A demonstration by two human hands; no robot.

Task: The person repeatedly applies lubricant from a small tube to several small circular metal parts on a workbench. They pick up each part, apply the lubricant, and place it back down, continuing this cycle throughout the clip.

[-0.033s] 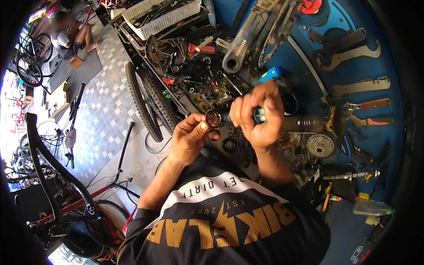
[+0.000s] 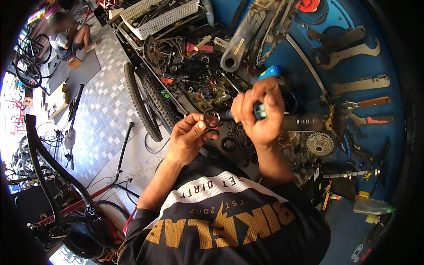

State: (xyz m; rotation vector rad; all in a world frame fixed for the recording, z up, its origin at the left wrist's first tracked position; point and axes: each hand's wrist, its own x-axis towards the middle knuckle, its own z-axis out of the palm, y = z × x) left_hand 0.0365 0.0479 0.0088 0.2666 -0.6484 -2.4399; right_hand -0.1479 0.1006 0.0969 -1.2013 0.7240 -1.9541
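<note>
Pinching dark ring in left grip, clasping mostly hidden pale object in right grip, holding both left of cassette

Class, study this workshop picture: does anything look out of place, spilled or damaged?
The small coloured and metal rings look untidy: right of the black knobbly rubber tyres, they lie loose and unsorted. No spill or damage is clear; fingers partly cover the dark round ring in the left hand.

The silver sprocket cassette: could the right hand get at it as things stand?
Probably yes: the sprocket cassette lies with its toothed face uncovered, off to the right of the right hand. But that hand seems closed around a pale object, so its fingers may need freeing first.
</note>
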